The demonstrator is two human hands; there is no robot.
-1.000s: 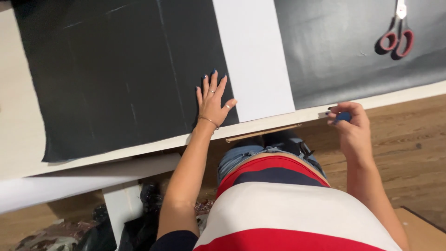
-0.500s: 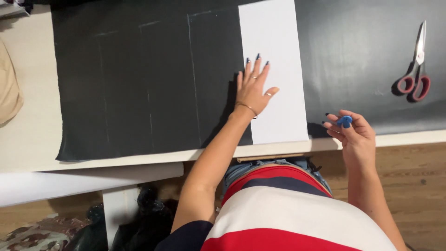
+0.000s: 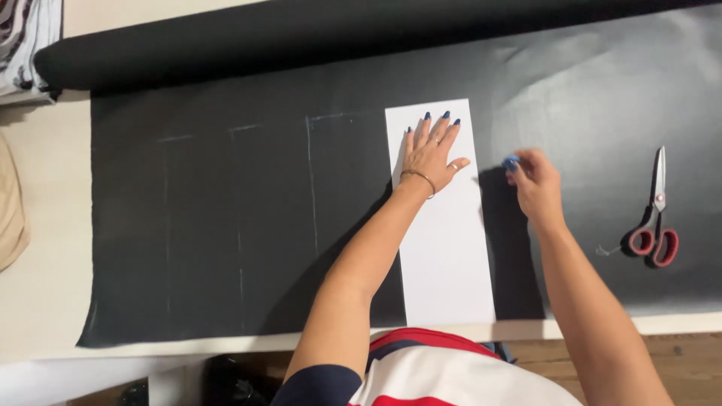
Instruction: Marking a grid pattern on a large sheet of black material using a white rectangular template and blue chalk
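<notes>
The left hand (image 3: 430, 154) lies flat, fingers spread, on the white template (image 3: 444, 248); the right hand (image 3: 535, 180) pinches what looks like blue chalk (image 3: 511, 162).

1. This is looking like a sewing or fabric-cutting workroom: a wide sheet of black fabric (image 3: 226, 225) is lying flat across a long pale table (image 3: 45, 316), unrolling from a bolt (image 3: 301, 37) at the far edge.
2. Faint chalk lines (image 3: 310, 188) are running across the cloth in panels (marked beside a white paper template (image 3: 447, 263)).
3. Red-handled tailor's scissors (image 3: 653, 218) are resting on the fabric.
4. Other folded textiles (image 3: 26, 45) are sitting at the table's corner, and wooden flooring (image 3: 677, 361) is showing below.
</notes>
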